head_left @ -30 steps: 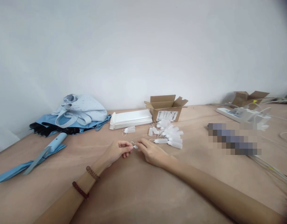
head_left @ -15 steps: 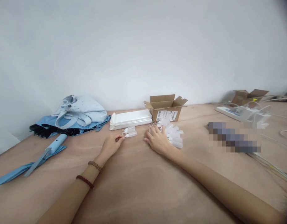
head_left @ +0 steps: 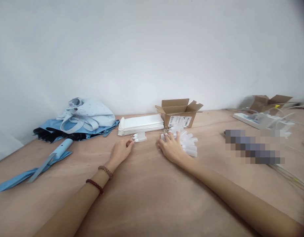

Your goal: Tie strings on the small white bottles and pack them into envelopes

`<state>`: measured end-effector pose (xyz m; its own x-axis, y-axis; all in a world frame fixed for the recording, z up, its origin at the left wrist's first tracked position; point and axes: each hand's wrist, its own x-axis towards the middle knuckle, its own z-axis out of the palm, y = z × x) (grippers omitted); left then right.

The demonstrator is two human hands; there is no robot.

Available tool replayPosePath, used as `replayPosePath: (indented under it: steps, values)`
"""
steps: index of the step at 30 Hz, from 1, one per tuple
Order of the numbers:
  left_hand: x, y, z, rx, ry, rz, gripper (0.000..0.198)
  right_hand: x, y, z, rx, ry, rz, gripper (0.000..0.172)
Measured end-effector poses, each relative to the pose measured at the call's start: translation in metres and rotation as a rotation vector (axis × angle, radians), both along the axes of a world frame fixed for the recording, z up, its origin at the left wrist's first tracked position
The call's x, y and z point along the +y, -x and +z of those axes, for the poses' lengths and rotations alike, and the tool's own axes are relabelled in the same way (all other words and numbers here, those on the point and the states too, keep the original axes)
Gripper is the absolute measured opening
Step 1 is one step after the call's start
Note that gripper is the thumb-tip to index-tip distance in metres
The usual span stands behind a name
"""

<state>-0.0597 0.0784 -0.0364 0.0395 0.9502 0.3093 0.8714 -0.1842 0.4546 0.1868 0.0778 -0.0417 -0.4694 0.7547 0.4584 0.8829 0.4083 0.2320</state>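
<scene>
My left hand [head_left: 121, 152] rests on the table with thumb and forefinger pinched together. Its fingertips meet the thin string loops of a few small white tags [head_left: 140, 137] lying side by side just to the right. To the right, my right hand [head_left: 172, 147] lies over the left part of a fanned pile of translucent white tags [head_left: 188, 141]. Its fingers are spread and bent, touching tags and their strings. The tags under the palm and fingers are hidden.
Behind the hands are a stack of flat white packs [head_left: 142, 122] and an open cardboard box [head_left: 180, 115]. A blue umbrella [head_left: 60, 149] and a pale blue bag [head_left: 92, 113] lie left. A power strip [head_left: 250, 121], cables and a blurred-out object [head_left: 253, 146] are right.
The view has shifted slightly, so most things appear a little to the right. My right hand's fingers have shifted slightly over the pile. The tags by my left hand look more closely bunched.
</scene>
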Motion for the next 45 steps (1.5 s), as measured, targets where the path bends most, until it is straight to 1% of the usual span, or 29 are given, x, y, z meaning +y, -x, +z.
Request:
replayPosePath:
  steps: [6, 11, 14, 16, 19, 21, 24, 26, 29, 31, 34, 37, 42, 45]
  values:
    - [0.001, 0.001, -0.004, 0.046, 0.036, 0.066, 0.02, 0.003, -0.006, 0.0, 0.063, -0.062, -0.035, 0.029]
    - [-0.004, 0.001, -0.003, 0.065, 0.051, 0.129, 0.021, 0.004, -0.009, 0.004, 0.27, -0.099, 0.042, 0.022]
    - [-0.012, -0.001, 0.001, 0.047, 0.001, 0.143, 0.021, 0.0, -0.009, 0.006, 0.417, -0.071, 0.108, 0.02]
    - [-0.018, -0.004, 0.003, 0.005, -0.055, 0.098, 0.02, -0.004, -0.008, 0.007, 0.467, -0.053, 0.146, 0.021]
    - [-0.028, -0.012, 0.005, -0.098, -0.093, -0.024, 0.021, -0.008, -0.006, 0.005, 0.468, -0.03, 0.173, 0.025]
    - [-0.032, -0.018, 0.004, -0.16, -0.076, -0.088, 0.025, -0.011, -0.005, 0.005, 0.471, -0.021, 0.193, 0.027]
    - [-0.036, -0.026, 0.004, -0.241, -0.027, -0.116, 0.034, -0.016, -0.001, 0.005, 0.537, 0.01, 0.258, 0.027]
    - [-0.037, -0.03, 0.004, -0.297, 0.002, -0.118, 0.039, -0.019, 0.003, 0.006, 0.68, 0.075, 0.28, 0.026]
    - [-0.036, -0.032, 0.003, -0.402, 0.064, -0.14, 0.045, -0.024, 0.008, 0.007, 0.955, 0.23, 0.252, 0.024]
    - [-0.034, -0.032, 0.001, -0.495, 0.121, -0.161, 0.047, -0.027, 0.01, 0.007, 1.042, 0.294, 0.243, 0.023]
    - [-0.032, -0.032, -0.001, -0.619, 0.202, -0.18, 0.049, -0.029, 0.011, 0.007, 1.028, 0.294, 0.278, 0.022]
    - [-0.032, -0.033, 0.0, -0.695, 0.258, -0.183, 0.047, -0.031, 0.012, 0.008, 0.987, 0.279, 0.33, 0.022]
    - [-0.038, -0.036, 0.008, -0.73, 0.314, -0.169, 0.034, -0.032, 0.012, 0.009, 0.916, 0.269, 0.347, 0.022]
    - [-0.041, -0.038, 0.011, -0.756, 0.327, -0.178, 0.032, -0.033, 0.011, 0.009, 0.904, 0.267, 0.349, 0.022]
